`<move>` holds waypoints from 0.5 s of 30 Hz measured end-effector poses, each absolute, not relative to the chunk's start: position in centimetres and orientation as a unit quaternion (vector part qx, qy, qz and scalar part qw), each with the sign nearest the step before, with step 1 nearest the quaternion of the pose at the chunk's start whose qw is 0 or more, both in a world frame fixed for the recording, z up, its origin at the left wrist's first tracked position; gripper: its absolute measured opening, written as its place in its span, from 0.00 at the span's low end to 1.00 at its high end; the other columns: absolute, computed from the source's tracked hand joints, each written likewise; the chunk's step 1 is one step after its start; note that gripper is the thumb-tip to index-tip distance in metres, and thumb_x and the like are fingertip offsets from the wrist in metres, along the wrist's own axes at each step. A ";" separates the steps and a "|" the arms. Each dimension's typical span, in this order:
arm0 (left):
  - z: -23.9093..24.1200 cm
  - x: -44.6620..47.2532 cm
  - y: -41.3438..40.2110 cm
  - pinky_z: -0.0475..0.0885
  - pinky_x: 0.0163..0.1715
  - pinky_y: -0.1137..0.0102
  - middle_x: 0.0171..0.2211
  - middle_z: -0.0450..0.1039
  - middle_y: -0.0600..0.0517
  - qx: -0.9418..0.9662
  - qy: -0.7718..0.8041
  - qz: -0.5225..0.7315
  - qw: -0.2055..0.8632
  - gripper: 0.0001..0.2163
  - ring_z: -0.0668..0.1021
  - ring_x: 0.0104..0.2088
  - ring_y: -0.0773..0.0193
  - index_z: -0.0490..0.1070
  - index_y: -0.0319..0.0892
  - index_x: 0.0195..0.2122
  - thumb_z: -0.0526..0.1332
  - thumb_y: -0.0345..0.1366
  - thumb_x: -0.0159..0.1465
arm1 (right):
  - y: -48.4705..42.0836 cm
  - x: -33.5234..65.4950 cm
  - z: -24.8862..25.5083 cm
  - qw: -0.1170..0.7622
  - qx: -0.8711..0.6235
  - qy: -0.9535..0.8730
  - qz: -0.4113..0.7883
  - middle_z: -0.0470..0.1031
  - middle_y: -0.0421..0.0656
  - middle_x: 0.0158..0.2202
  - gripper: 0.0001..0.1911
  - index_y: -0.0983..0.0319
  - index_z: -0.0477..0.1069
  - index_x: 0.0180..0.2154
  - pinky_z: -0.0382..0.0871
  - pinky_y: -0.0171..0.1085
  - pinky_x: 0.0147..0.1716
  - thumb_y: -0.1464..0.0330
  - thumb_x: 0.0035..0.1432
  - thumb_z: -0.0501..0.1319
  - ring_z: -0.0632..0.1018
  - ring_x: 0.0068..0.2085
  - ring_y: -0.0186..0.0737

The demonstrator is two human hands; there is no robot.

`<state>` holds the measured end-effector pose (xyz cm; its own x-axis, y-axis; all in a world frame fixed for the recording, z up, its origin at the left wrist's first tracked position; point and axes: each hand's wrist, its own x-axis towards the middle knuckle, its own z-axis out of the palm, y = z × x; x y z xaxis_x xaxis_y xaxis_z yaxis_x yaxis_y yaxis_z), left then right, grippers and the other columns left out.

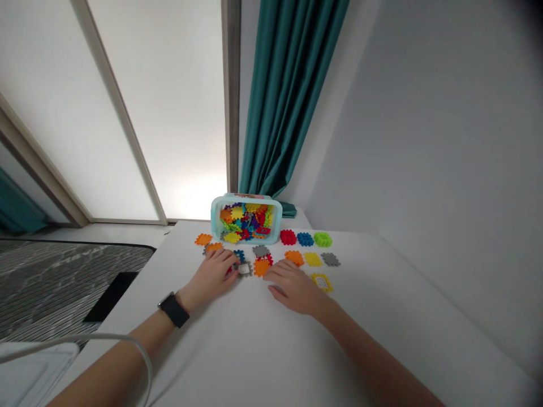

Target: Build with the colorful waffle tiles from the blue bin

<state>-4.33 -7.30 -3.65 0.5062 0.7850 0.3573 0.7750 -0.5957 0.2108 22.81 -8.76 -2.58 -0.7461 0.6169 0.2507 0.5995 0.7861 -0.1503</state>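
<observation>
Toothed plastic building tiles lie on the white table in front of me. My left hand [217,272] has its fingers curled over the tiles, with a bit of a red tile [229,270] showing between fingers and thumb. Close by its fingertips are a blue tile [240,255] and a grey-edged tile with a white centre [245,269]. My right hand [292,285] rests palm down, thumb apart, its fingertips at the edge of an orange tile [261,268]. Behind that one are a red tile [270,258] and a grey tile [260,250].
A light-blue tub [215,217] full of mixed tiles stands at the back. To its right lie red [288,237], blue [305,239] and green pieces [323,239], with orange, yellow and grey tiles before them. A pale cable [106,336] crosses my left forearm.
</observation>
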 end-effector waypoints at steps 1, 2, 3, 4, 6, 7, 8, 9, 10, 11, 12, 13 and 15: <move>-3.9 -4.6 -7.4 0.66 0.49 0.59 0.45 0.75 0.48 0.866 0.452 0.213 0.013 0.06 0.74 0.48 0.53 0.72 0.45 0.43 0.59 0.35 0.67 | -8.7 22.4 -2.7 0.144 -0.324 -0.934 0.031 0.78 0.48 0.44 0.09 0.61 0.74 0.45 0.66 0.49 0.51 0.71 0.65 0.57 0.74 0.47 0.48; -4.1 -4.8 -7.5 0.66 0.50 0.59 0.45 0.76 0.48 0.866 0.453 0.214 0.014 0.06 0.74 0.49 0.53 0.72 0.45 0.43 0.59 0.35 0.67 | -8.7 22.0 -2.8 0.144 -0.323 -0.935 0.032 0.78 0.48 0.44 0.09 0.61 0.74 0.45 0.66 0.49 0.51 0.71 0.65 0.58 0.74 0.47 0.48; -4.4 -4.9 -7.6 0.66 0.50 0.59 0.46 0.76 0.48 0.865 0.453 0.214 0.016 0.06 0.74 0.49 0.53 0.72 0.45 0.43 0.59 0.35 0.67 | -8.7 21.7 -3.0 0.146 -0.322 -0.935 0.033 0.78 0.48 0.44 0.09 0.61 0.74 0.45 0.66 0.49 0.52 0.72 0.65 0.58 0.74 0.48 0.48; -4.6 -5.0 -7.7 0.66 0.50 0.59 0.46 0.76 0.48 0.865 0.453 0.215 0.017 0.06 0.74 0.49 0.53 0.72 0.45 0.44 0.59 0.36 0.66 | -8.8 21.4 -3.1 0.148 -0.321 -0.935 0.034 0.77 0.48 0.45 0.09 0.60 0.74 0.45 0.66 0.49 0.52 0.72 0.65 0.58 0.74 0.49 0.48; -4.9 -4.9 -7.9 0.66 0.52 0.57 0.48 0.76 0.47 0.865 0.452 0.218 0.020 0.07 0.73 0.50 0.53 0.73 0.46 0.44 0.61 0.36 0.65 | -8.9 20.8 -3.5 0.157 -0.317 -0.935 0.034 0.77 0.48 0.47 0.10 0.60 0.74 0.46 0.67 0.49 0.54 0.73 0.64 0.59 0.74 0.51 0.48; -5.1 -4.7 -7.9 0.65 0.52 0.57 0.49 0.76 0.47 0.864 0.452 0.219 0.023 0.08 0.73 0.51 0.52 0.73 0.46 0.44 0.61 0.36 0.65 | -9.0 20.5 -3.7 0.163 -0.316 -0.934 0.033 0.77 0.48 0.49 0.11 0.60 0.73 0.47 0.67 0.50 0.54 0.73 0.64 0.59 0.74 0.52 0.48; -5.2 -4.6 -8.0 0.65 0.53 0.56 0.51 0.75 0.47 0.864 0.452 0.219 0.025 0.08 0.73 0.52 0.51 0.73 0.46 0.45 0.62 0.37 0.64 | -9.2 20.3 -4.0 0.169 -0.316 -0.933 0.033 0.76 0.48 0.51 0.12 0.60 0.73 0.48 0.67 0.50 0.55 0.74 0.63 0.59 0.74 0.53 0.49; -5.3 -4.5 -8.0 0.65 0.54 0.55 0.52 0.75 0.47 0.865 0.451 0.218 0.029 0.09 0.72 0.53 0.51 0.73 0.46 0.45 0.62 0.37 0.64 | -9.3 20.1 -4.2 0.174 -0.317 -0.932 0.034 0.75 0.49 0.53 0.13 0.60 0.73 0.49 0.67 0.50 0.56 0.74 0.63 0.59 0.73 0.54 0.49; -5.4 -4.3 -8.0 0.65 0.54 0.54 0.53 0.75 0.47 0.865 0.451 0.218 0.033 0.08 0.72 0.54 0.51 0.73 0.46 0.44 0.62 0.37 0.64 | -9.5 19.8 -4.5 0.179 -0.319 -0.930 0.036 0.74 0.49 0.55 0.14 0.60 0.72 0.50 0.66 0.51 0.57 0.74 0.63 0.58 0.73 0.55 0.49; -5.5 -4.2 -8.0 0.64 0.55 0.54 0.53 0.74 0.47 0.865 0.450 0.218 0.037 0.07 0.72 0.55 0.50 0.73 0.46 0.44 0.62 0.38 0.64 | -9.7 19.6 -4.7 0.181 -0.322 -0.928 0.038 0.73 0.49 0.57 0.15 0.60 0.72 0.51 0.66 0.51 0.58 0.74 0.64 0.58 0.72 0.56 0.49; -5.6 -4.2 -8.0 0.64 0.55 0.54 0.53 0.74 0.48 0.865 0.449 0.219 0.041 0.06 0.72 0.55 0.51 0.73 0.46 0.43 0.62 0.38 0.65 | -9.9 19.4 -5.0 0.182 -0.325 -0.927 0.041 0.72 0.49 0.58 0.15 0.60 0.72 0.52 0.65 0.52 0.59 0.74 0.64 0.58 0.72 0.58 0.49; -5.8 -4.1 -7.9 0.64 0.54 0.54 0.53 0.74 0.48 0.865 0.449 0.220 0.047 0.06 0.72 0.55 0.51 0.73 0.46 0.42 0.62 0.38 0.65 | -10.1 19.3 -5.2 0.183 -0.327 -0.926 0.044 0.72 0.49 0.59 0.16 0.60 0.71 0.52 0.65 0.52 0.60 0.73 0.64 0.58 0.71 0.59 0.50; -6.0 -4.1 -7.8 0.65 0.54 0.54 0.52 0.75 0.49 0.863 0.449 0.226 0.056 0.04 0.72 0.55 0.51 0.73 0.46 0.40 0.62 0.38 0.65 | -10.5 19.1 -5.5 0.182 -0.329 -0.925 0.054 0.72 0.49 0.60 0.17 0.59 0.72 0.53 0.64 0.53 0.61 0.74 0.63 0.58 0.71 0.60 0.50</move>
<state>-4.07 -7.84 -5.97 0.4941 0.8004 0.3393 0.7500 -0.5899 0.2993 19.06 -10.54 -5.51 -0.7167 0.6289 0.3015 0.5892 0.7773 -0.2207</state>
